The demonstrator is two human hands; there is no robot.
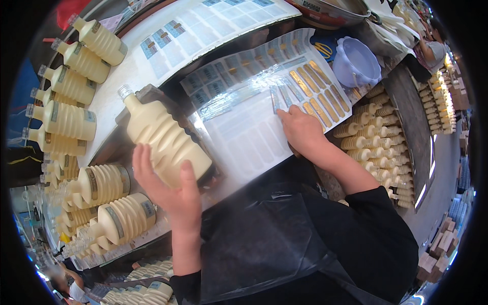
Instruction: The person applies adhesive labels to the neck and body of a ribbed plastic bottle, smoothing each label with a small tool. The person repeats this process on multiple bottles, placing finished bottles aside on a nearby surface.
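Note:
A cream plastic bottle [162, 134] with wavy ridges and a clear threaded neck lies tilted in a dark cradle [147, 96]. Over its lower left side is my left hand [170, 190], fingers and thumb spread apart; whether they press on the bottle is hard to tell. My right hand [305, 129] bends over a backing sheet [239, 140] of stickers, with fingertips pinched at the lower end of a narrow blue-silver label [275, 99]. Gold labels [317, 109] sit in rows beside that hand. The sheet's near-left part shows bare label outlines.
Several finished-looking cream bottles [68, 119] stand along the left edge of the white table [119, 84]. Another label sheet [203, 30] lies farther back. A lilac bucket [356, 63] and yellow-handled scissors [323, 50] are at right, above densely packed bottles [373, 137].

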